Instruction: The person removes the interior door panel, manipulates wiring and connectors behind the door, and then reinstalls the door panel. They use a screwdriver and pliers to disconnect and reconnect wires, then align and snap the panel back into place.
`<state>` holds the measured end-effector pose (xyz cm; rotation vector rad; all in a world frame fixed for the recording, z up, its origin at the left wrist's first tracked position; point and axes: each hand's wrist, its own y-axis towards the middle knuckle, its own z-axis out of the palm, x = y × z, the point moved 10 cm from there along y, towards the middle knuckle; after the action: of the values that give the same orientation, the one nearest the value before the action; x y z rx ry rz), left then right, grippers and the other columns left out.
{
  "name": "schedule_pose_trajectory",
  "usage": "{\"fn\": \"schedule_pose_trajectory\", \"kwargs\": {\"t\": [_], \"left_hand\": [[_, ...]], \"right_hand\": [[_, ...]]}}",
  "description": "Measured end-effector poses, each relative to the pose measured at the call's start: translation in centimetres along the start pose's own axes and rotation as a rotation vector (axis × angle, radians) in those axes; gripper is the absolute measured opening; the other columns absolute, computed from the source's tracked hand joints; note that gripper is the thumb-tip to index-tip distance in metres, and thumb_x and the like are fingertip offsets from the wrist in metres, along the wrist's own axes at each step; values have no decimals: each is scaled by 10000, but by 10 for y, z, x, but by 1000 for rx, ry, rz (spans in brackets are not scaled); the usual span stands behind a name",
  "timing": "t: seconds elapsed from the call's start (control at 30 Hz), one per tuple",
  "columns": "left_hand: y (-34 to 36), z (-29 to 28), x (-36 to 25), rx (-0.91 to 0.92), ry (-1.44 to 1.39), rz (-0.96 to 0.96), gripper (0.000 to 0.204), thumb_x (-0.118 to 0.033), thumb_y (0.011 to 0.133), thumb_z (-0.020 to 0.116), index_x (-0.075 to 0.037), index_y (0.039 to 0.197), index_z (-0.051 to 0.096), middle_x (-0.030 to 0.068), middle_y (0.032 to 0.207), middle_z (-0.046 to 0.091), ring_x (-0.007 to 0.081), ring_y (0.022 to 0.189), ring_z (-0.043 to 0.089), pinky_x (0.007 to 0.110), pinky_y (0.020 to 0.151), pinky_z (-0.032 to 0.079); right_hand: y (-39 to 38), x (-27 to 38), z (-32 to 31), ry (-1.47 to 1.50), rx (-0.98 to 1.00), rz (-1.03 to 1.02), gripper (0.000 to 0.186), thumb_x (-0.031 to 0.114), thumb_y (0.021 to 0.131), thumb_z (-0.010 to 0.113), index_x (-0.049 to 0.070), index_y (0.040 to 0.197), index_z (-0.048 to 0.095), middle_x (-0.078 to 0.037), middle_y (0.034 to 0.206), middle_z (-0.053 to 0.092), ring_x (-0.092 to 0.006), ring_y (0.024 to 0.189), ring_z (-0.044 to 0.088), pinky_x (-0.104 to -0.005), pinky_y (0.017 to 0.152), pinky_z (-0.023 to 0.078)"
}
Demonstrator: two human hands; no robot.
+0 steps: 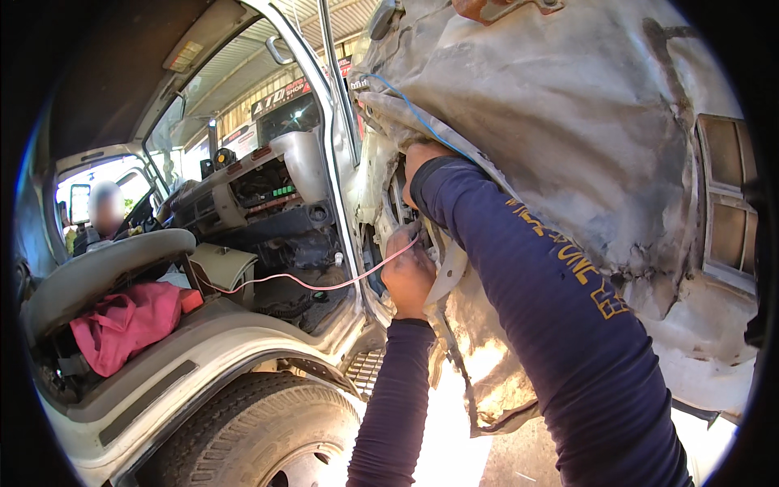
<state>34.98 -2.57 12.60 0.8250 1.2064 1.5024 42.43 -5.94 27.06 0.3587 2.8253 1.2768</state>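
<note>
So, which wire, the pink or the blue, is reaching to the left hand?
The pink wire: it stretches across to the left hand, while the blue wire lies higher up.

Our left forearm (391, 406), sleeved in dark blue, rises steeply from the lower edge. The left hand (408, 274) shows us its back, the fingers bent and their tips hidden. Our right forearm (540, 284) slants up and leftward to the right hand (421, 161), which sits higher than the other (its fingers we cannot see).
</note>
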Motion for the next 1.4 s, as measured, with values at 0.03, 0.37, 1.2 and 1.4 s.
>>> {"fn": "schedule_pose_trajectory", "kwargs": {"t": [0.03,0.37,1.2,1.4], "left_hand": [[0,-1,-2,-9,2,36,256,70,826,630,-34,1056,673,144,1041,699,342,969,690,394,806,561],[1,7,-9,53,44,169,304,34,789,640,-87,1067,672,106,1111,695,323,900,713,390,746,582],[0,9,-5,80,48,165,358,4,756,669,-102,1097,649,108,1179,670,334,916,700,406,734,576],[1,8,-5,82,10,134,351,15,759,656,-101,1090,649,110,1175,671,340,930,694,406,742,572]], "right_hand": [[0,0,0,0,0,7,331,103,773,697,6,1082,759,-278,1132,703,-383,1094,695,-429,985,538],[-1,0,-5,0,4,17,334,104,776,686,-9,1082,755,-279,1147,700,-361,1117,690,-414,1005,524],[4,2,11,-25,-9,-13,306,91,765,675,-4,1041,765,-265,1094,716,-353,1060,712,-410,947,560],[-1,6,8,-22,-15,-27,300,80,771,667,-6,1041,765,-270,1101,712,-364,1063,709,-419,948,557]]}}
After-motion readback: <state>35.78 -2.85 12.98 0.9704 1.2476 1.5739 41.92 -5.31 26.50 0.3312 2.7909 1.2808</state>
